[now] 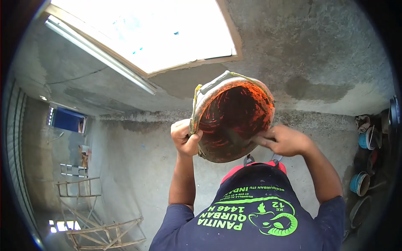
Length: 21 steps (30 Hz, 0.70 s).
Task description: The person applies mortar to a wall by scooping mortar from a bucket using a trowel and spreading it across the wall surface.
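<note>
Dark T-shirt (255, 188), green print upside down, lower foreground. Bucket (236, 121), orange interior smeared with dark residue: held up in front of the chest, tilted, mouth toward the camera; long axis running from the mouth away from the viewer. Handle (215, 82), yellowish with a grey sleeve: lying along the upper-left rim. Left hand (186, 137): grip closed on the bucket's left rim, thumb over the edge. Right hand (287, 140): at the lower-right rim, fingers reaching over the mouth; whether its grip holds anything, cannot tell. Background: wooden frame (104, 228), lower left; blue pails (360, 184), right edge. Obscured: bucket's base and outer far side, hidden; right fingertips, blurred; inner depth, dark; bright opening (150, 33) overhead, washed out; outer corners, black.
</note>
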### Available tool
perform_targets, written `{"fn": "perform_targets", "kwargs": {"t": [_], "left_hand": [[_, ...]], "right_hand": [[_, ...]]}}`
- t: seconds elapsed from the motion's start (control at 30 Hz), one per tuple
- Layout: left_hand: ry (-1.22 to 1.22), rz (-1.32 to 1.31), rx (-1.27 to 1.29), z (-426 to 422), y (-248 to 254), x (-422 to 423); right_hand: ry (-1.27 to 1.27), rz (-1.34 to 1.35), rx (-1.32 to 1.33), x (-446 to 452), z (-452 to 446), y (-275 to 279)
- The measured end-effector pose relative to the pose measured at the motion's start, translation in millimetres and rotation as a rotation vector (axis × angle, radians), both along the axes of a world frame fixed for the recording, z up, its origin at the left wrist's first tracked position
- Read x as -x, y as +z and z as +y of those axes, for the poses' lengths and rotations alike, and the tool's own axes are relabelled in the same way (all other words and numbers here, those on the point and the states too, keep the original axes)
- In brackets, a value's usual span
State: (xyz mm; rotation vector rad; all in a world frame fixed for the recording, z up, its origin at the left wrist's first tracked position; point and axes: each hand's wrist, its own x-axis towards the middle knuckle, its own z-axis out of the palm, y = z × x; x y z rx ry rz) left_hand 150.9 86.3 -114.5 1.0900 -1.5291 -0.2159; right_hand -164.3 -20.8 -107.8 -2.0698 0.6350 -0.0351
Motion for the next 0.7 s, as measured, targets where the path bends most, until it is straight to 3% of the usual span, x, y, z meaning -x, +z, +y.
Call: {"fn": "perform_targets", "kwargs": {"t": [0.07, 0.13, 0.2, 0.27, 0.33, 0.37, 0.53, 0.57, 0.6, 0.63, 0.7], "left_hand": [[0.029, 0.007, 0.017, -0.6, 6.6, 7.4], [0.078, -0.015, 0.012, -3.2, 5.7, 13.7], [0.116, -0.034, 0.0, -6.5, 4.9, 15.0], [0.13, -0.051, -0.033, -6.2, -2.0, 13.1], [0.159, 0.048, -0.014, -3.9, -8.1, 8.8], [0.204, 0.142, -0.029, 0.1, -10.7, 7.9], [0.469, 0.567, -0.028, 1.2, -19.0, 24.7], [0.489, 0.559, -0.026, -3.0, -8.3, 37.1], [0.549, 0.485, -0.208, 9.8, -43.4, 18.5], [0.486, 0.523, -0.23, 5.8, -48.3, 19.5], [0.525, 0.358, -0.236, -4.9, -53.6, 28.2]], "right_hand": [[0.029, -0.075, -0.152, -2.0, 14.8, 2.3], [0.058, -0.178, -0.117, 2.2, 25.1, -17.5], [-0.05, -0.099, -0.669, 8.6, 28.4, -7.0], [-0.064, -0.213, -0.766, 19.5, 27.0, -38.3], [-0.11, -0.46, -1.371, 30.2, 21.0, -67.0], [-0.117, -0.525, -1.446, 34.4, 19.4, -74.4], [-0.214, -0.658, -1.307, 66.7, -3.7, -74.2], [-0.223, -0.712, -1.277, 74.1, -11.7, -69.7], [-0.223, -0.759, -1.251, 80.4, -21.1, -64.1], [-0.218, -0.772, -1.188, 84.4, -28.1, -61.7], [-0.253, -1.1, -1.105, 86.7, -50.6, -55.8]]}}
